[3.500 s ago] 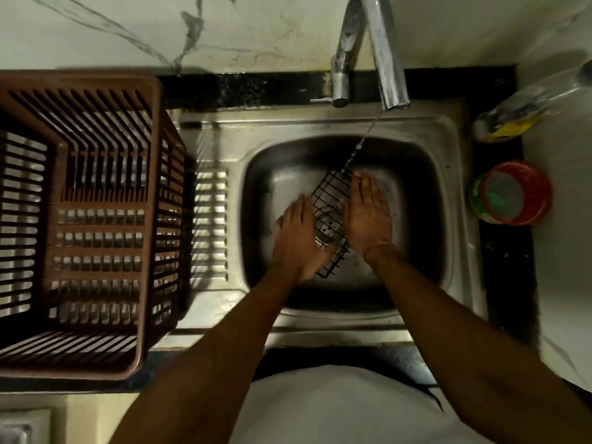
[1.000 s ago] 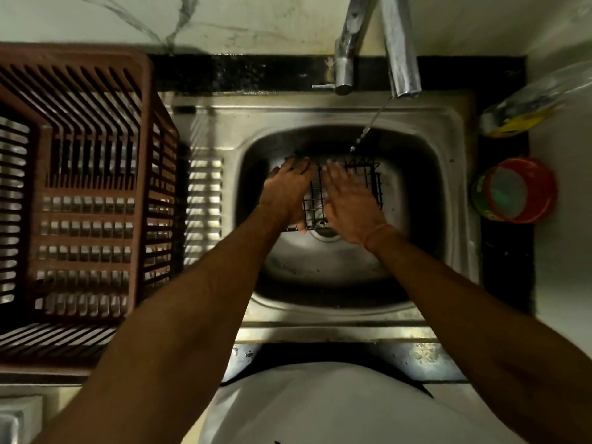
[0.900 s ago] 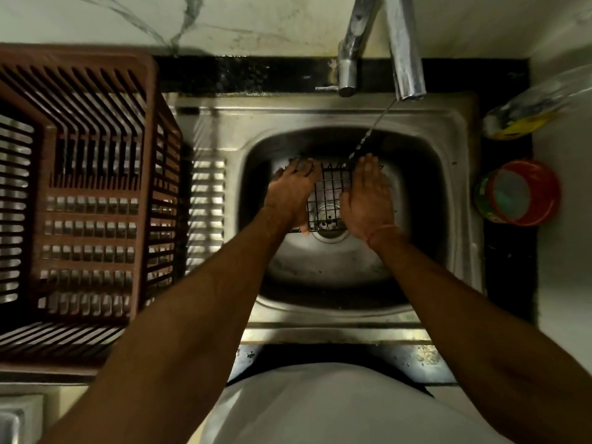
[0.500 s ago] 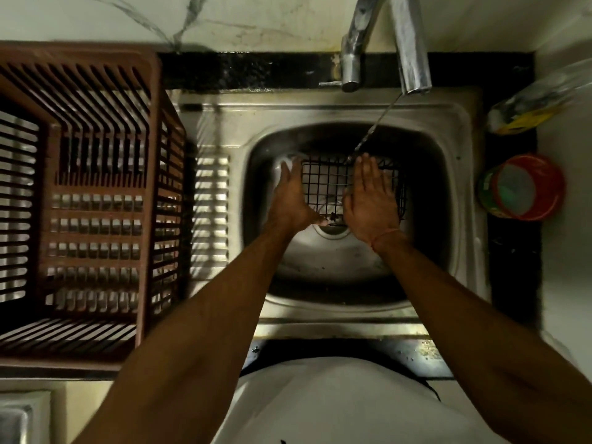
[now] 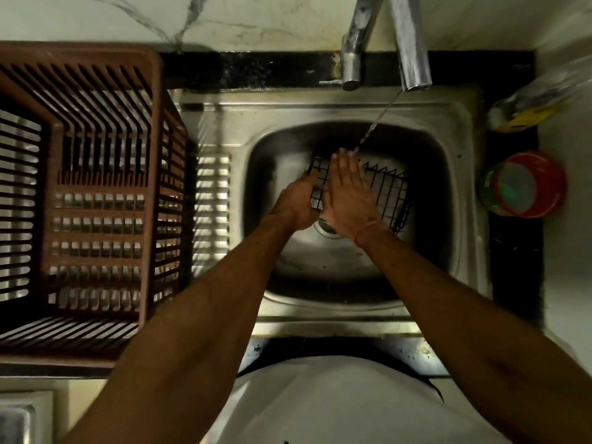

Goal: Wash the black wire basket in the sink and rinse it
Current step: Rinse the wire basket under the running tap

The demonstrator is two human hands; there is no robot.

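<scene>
The black wire basket [image 5: 389, 195] is held over the bowl of the steel sink [image 5: 461, 200], its mesh stretching to the right of my hands. My left hand [image 5: 298, 203] grips the basket's left edge, fingers curled round the wire. My right hand [image 5: 349, 193] lies flat on the mesh with straight fingers, its fingertips under the thin stream of water [image 5: 376, 121] that runs from the tap [image 5: 411, 46]. The basket's left half is hidden behind my hands.
A large brown plastic crate [image 5: 96, 200] stands on the draining board at the left. Right of the sink are a red-rimmed tub [image 5: 525, 185] and a lying bottle with a yellow label [image 5: 531, 100]. The drain [image 5: 325, 227] shows below my hands.
The basket has turned and shifted right, so more mesh shows right of my right hand. My right hand slid left across the mesh; my left hand now curls round the left edge.
</scene>
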